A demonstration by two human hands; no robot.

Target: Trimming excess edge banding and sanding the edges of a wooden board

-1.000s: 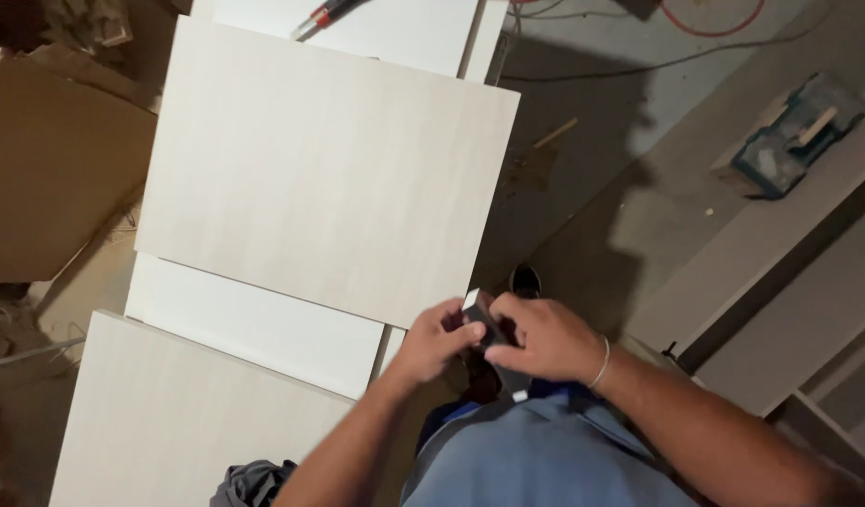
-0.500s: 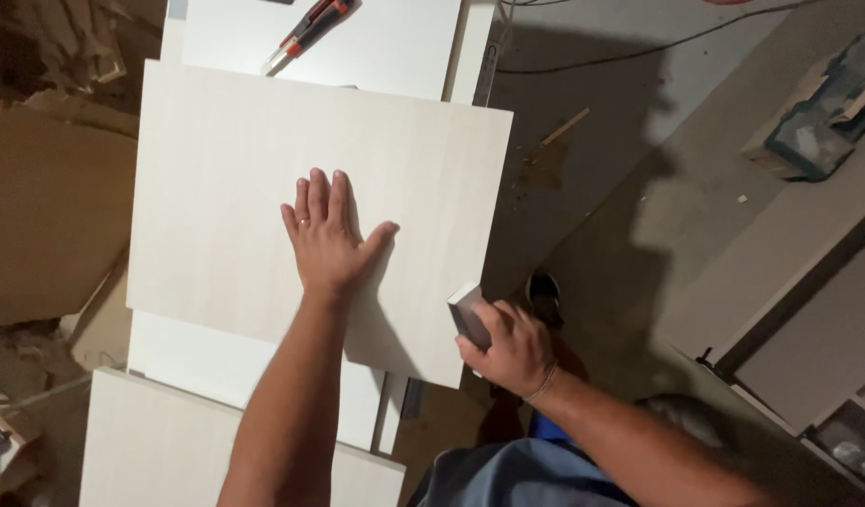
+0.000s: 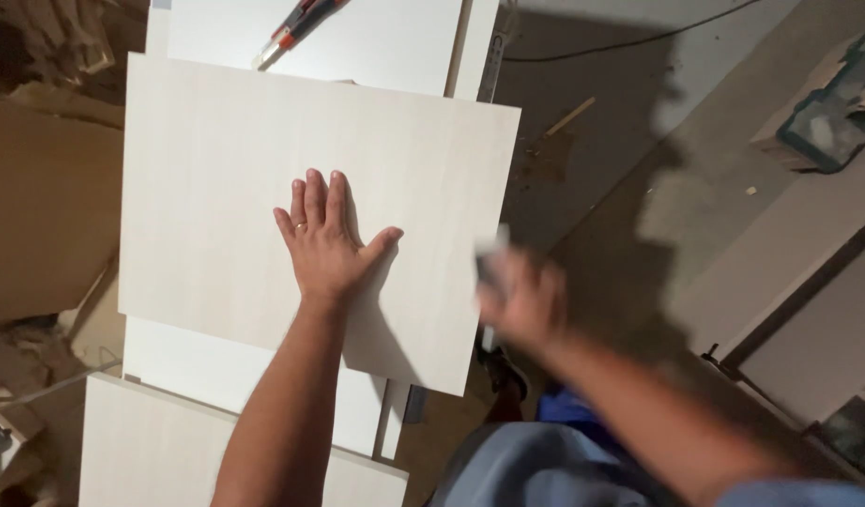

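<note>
My left hand (image 3: 326, 242) lies flat, palm down, fingers spread, on a large pale wood-grain panel (image 3: 216, 169). A ring shows on one finger. My right hand (image 3: 524, 299) is blurred with motion beside the panel's right edge, closed around a small grey block (image 3: 489, 255) that touches or nearly touches that edge. The panel lies on top of other pale boards.
More pale boards (image 3: 179, 441) lie stacked below and a white board (image 3: 357, 42) above, with a red-and-grey tool (image 3: 296, 28) on it. Brown cardboard (image 3: 38, 216) sits left. Grey floor with a cable, a wood scrap (image 3: 569, 116), long boards (image 3: 789, 263) and a teal tool (image 3: 826, 122) lies right.
A second ago both hands held the small block near my body. My left hand then went flat onto the panel; my right hand has now moved up along the panel's right edge.
</note>
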